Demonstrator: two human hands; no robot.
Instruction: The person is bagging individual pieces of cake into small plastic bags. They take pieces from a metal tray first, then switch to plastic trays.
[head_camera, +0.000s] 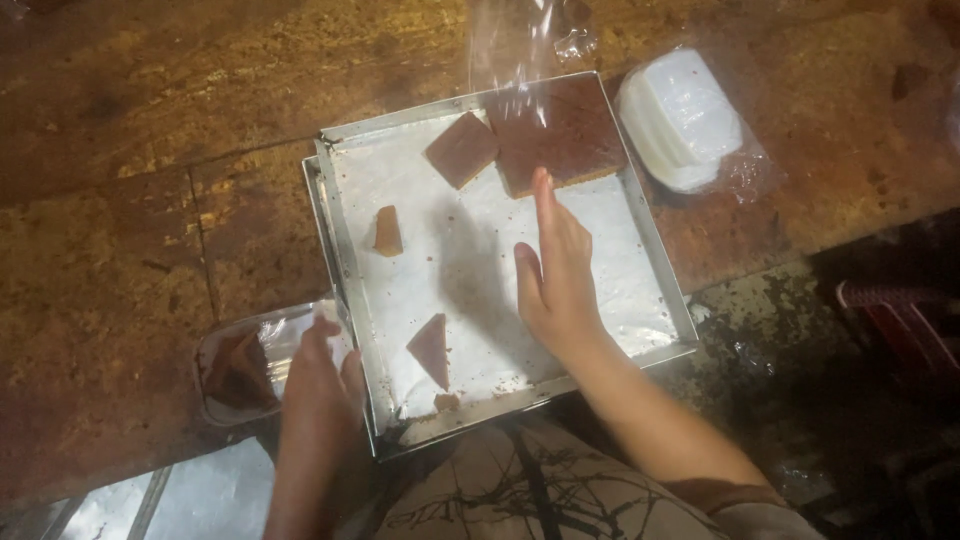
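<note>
A square metal tray (340, 225) lined with white paper rests on a worn wooden table. It holds a large brown cake slab (560, 135) at the far right, a smaller square piece (461, 149), a small wedge (387, 232) and a triangular piece (431, 348) near the front. My right hand (557, 270) hovers flat over the tray's middle, fingers stretched toward the large slab, holding nothing. My left hand (318, 385) is at the tray's near left corner, touching a clear plastic container (250, 345) with a brown piece (236, 370) inside.
A stack of white plastic lids or containers in a clear bag (680, 118) lies right of the tray. Clear plastic film (520, 40) lies behind the tray. A shiny metal surface (170, 495) shows at the bottom left. A dark floor area lies at the right.
</note>
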